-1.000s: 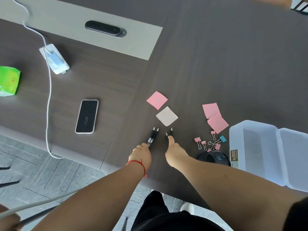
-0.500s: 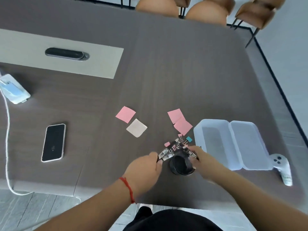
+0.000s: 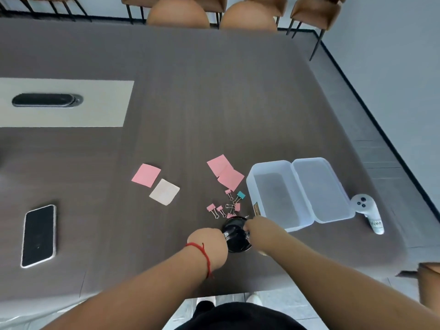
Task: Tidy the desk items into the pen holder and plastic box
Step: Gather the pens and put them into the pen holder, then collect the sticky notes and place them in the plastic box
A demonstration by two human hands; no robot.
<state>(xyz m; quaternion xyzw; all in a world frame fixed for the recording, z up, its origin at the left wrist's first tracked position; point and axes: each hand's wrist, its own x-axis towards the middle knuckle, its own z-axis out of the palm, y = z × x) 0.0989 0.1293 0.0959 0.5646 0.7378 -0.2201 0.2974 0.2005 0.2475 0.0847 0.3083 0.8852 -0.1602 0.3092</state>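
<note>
The black round pen holder (image 3: 235,244) stands near the table's front edge. My left hand (image 3: 209,244), with a red string on the wrist, is closed around black pens (image 3: 227,233) whose ends reach over the holder's mouth. My right hand (image 3: 258,228) is closed at the holder's right rim, on another pen that is mostly hidden. Several small binder clips (image 3: 226,206), pink and one teal, lie just beyond the holder. Pink sticky notes (image 3: 225,171) (image 3: 146,175) and a beige sticky note (image 3: 164,191) lie further out. The clear plastic box (image 3: 252,186) sits open to the right.
A phone (image 3: 38,235) lies face up at the left. A white controller (image 3: 369,213) rests right of the box lid. A beige panel with a black cable port (image 3: 45,100) is far left. Chairs (image 3: 177,13) line the table's far edge.
Both hands carried the pens from the table's middle right to the pen holder and now hold them at its mouth. The view has swung to the right.
</note>
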